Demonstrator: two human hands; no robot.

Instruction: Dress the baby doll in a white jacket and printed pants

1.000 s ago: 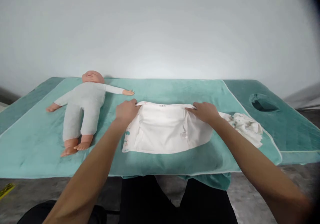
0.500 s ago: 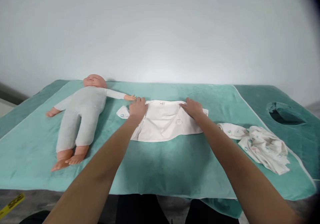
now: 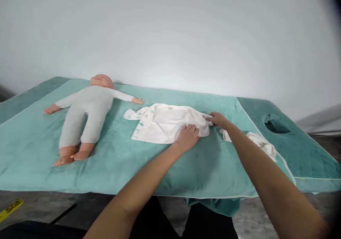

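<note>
A small white baby shirt lies spread on the green cloth, its plain inner side and neck label facing up and green-printed fabric showing at its left side. My left hand rests on the shirt's lower right part, fingers stretched over the fabric. At the shirt's right sleeve, my right hand has its fingers closed on the cuff end. The left sleeve lies out to the side. A baby doll in a pale body suit lies on its back to the left, one arm reaching toward the shirt.
Another crumpled white printed garment lies to the right, partly behind my right forearm. The green cloth covers a padded table that has a dark oval hole. A pale wall stands behind.
Both hands have left the shirt's upper edge. My left hand has moved right and down onto its lower right part; my right hand has taken the right sleeve. More of the printed left side shows.
</note>
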